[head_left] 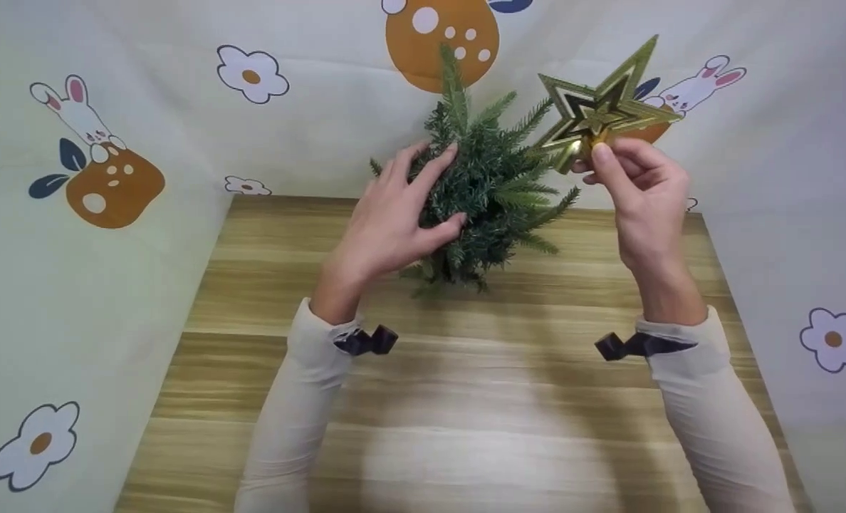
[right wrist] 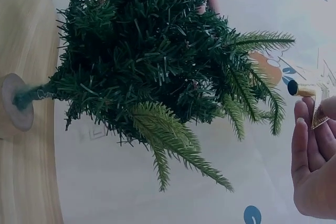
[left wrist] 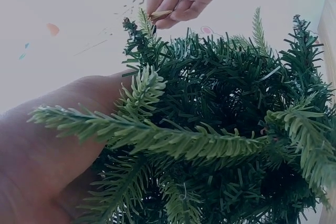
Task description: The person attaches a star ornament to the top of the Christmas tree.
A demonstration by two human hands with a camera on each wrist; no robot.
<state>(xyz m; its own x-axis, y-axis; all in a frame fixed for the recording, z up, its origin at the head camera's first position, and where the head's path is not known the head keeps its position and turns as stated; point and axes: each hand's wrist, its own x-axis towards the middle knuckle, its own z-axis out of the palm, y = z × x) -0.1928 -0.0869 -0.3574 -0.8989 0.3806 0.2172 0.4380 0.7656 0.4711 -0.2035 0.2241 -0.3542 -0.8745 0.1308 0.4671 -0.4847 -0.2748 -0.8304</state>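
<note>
A small artificial Christmas tree [head_left: 480, 185] stands at the back of the table, its top pointing up against the cloth. My left hand [head_left: 387, 210] holds the tree from its left side, thumb in front and fingers among the branches; in the left wrist view the branches partly hide this hand. To the right of the treetop, my right hand [head_left: 647, 189] pinches a gold star tree topper [head_left: 601, 110] by its short tube, thumb facing the head camera. The right wrist view shows the tube's dark end [right wrist: 293, 87] turned toward the tree, with space between them.
A round wooden base [right wrist: 18, 103] carries the tree's trunk. The wood-grain table [head_left: 458, 399] runs back to a pale cloth [head_left: 309, 135] printed with rabbits, flowers and orange fruit, which also rises on both sides. Dark wrist-camera mounts [head_left: 377, 340] sit at both cuffs.
</note>
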